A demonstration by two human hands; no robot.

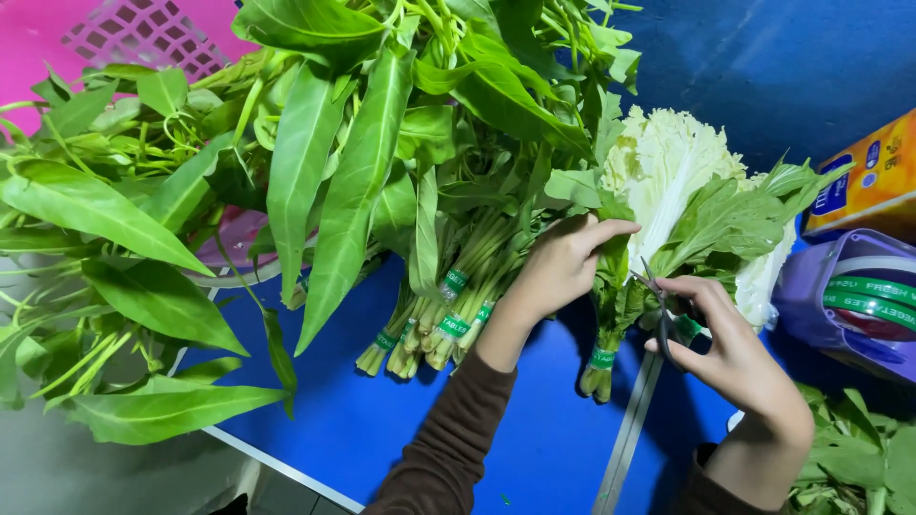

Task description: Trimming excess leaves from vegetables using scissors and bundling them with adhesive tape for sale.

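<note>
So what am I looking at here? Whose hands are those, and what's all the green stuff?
There is no machine here. This one picture comes from a camera worn on a person's head, looking down, so the two hands are that person's own. The left hand rests on a small bundle of leafy greens and steadies it. The right hand has a grip on dark scissors, right beside that bundle. Everything lies on a blue table. More bundles, tied with green tape bands, sit to the left, their long leaves spreading wide. A pale cabbage lies behind the hands. A pink basket is at the top left, and a purple holder with rolls of green tape is on the right.
</note>
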